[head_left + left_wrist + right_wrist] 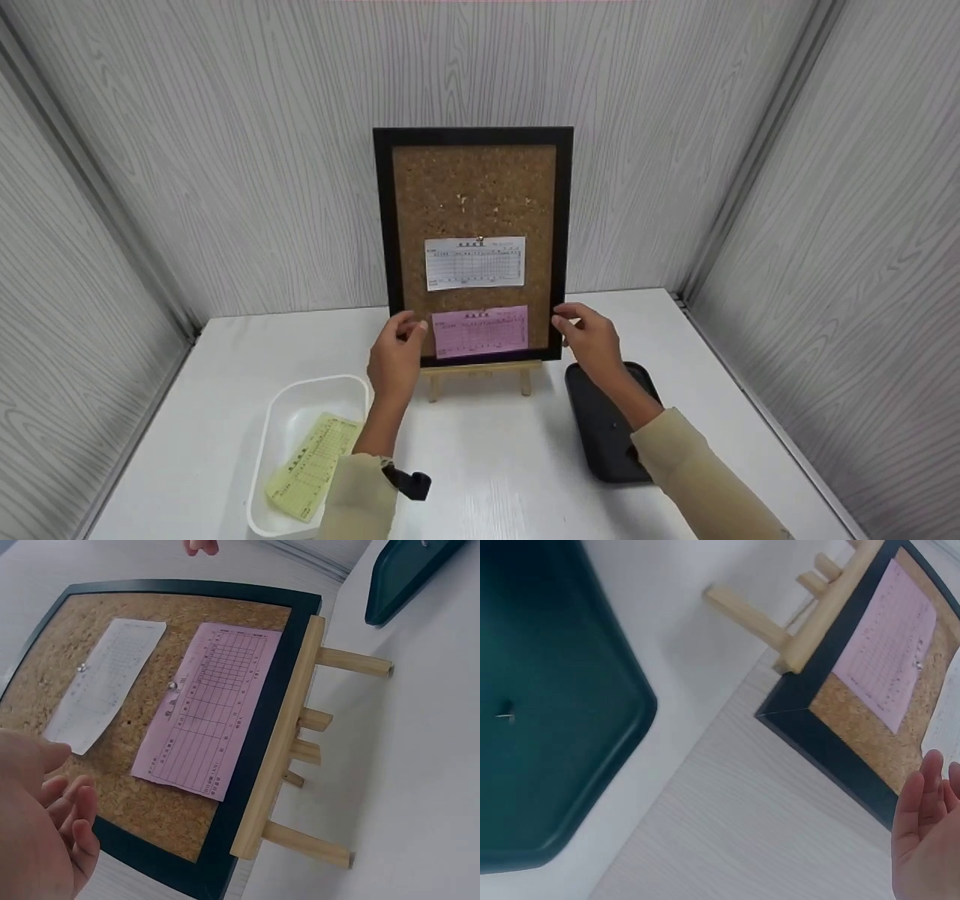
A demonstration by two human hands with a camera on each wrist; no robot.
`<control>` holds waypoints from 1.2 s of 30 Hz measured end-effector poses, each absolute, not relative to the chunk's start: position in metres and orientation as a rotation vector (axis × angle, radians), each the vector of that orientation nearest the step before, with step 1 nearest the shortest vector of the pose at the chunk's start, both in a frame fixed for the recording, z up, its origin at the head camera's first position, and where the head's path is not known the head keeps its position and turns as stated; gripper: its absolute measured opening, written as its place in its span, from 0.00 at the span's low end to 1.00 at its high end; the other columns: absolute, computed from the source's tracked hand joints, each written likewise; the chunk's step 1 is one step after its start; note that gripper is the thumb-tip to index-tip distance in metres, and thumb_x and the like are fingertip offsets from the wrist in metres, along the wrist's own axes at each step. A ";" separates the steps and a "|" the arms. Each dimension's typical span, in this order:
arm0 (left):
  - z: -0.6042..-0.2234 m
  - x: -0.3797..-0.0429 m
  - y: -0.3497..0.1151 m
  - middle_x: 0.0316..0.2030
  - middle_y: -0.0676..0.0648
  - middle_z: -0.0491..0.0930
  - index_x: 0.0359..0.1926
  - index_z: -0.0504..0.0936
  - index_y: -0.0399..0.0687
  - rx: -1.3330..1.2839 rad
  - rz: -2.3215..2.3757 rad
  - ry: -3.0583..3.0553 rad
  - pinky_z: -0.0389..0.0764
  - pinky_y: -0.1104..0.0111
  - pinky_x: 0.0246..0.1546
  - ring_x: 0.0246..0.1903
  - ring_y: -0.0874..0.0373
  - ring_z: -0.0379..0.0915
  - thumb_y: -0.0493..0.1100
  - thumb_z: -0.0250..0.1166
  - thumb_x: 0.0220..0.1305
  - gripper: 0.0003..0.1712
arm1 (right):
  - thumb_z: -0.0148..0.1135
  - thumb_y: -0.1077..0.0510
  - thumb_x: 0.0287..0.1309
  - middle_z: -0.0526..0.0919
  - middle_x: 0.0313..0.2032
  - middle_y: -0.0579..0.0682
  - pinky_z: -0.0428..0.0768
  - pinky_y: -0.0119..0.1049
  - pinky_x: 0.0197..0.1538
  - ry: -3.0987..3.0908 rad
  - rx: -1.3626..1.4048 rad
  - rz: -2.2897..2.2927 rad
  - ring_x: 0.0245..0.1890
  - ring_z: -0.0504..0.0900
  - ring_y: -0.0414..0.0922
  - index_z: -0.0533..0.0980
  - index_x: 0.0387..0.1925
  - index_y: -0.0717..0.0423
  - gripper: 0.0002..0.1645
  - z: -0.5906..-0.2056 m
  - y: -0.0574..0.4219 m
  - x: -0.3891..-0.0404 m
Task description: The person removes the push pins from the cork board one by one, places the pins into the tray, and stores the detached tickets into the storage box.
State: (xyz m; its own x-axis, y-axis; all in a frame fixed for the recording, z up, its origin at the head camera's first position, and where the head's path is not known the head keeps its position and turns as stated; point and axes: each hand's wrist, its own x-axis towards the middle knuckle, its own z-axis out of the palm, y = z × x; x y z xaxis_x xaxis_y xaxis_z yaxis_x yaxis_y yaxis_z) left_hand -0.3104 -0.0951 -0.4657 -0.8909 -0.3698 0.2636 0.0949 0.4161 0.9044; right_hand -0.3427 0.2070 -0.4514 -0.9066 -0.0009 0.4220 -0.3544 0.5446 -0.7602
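A cork board (472, 184) in a black frame leans on a small wooden easel (277, 757). A white printed slip (475, 262) is pinned near its middle, and a pink printed slip (481, 332) hangs below, held by a push pin (172, 685) at its top edge. My left hand (396, 356) is at the lower left side of the frame, holding nothing, its fingers loosely bent. At the lower right side is my right hand (592, 341), likewise with nothing in it; the right wrist view shows its fingers (932, 787) relaxed beside the frame.
At the left of the white table stands a white tray (259, 465) with a yellow printed slip (315, 465) inside. A dark tray (611, 427) lies at the right, under my right forearm, with a small pin (506, 714) in it. Grey wood-grain panels enclose the table.
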 end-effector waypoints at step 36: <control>-0.437 -0.372 -0.082 0.50 0.46 0.83 0.62 0.78 0.50 0.221 -1.579 -2.320 0.75 0.53 0.50 0.48 0.51 0.80 0.51 0.60 0.72 0.22 | 0.62 0.52 0.69 0.86 0.40 0.46 0.75 0.36 0.30 -2.405 0.371 1.202 0.28 0.78 0.41 0.83 0.49 0.51 0.12 -0.379 0.128 -0.397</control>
State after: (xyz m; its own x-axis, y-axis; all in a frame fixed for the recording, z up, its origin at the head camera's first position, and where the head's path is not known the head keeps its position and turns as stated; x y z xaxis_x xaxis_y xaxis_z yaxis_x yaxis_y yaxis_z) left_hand -0.3722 -0.0823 -0.4366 -0.9352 -0.3059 0.1781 0.0535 0.3752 0.9254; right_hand -0.3971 0.1282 -0.3789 -0.8743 -0.0481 0.4830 -0.4152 0.5896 -0.6928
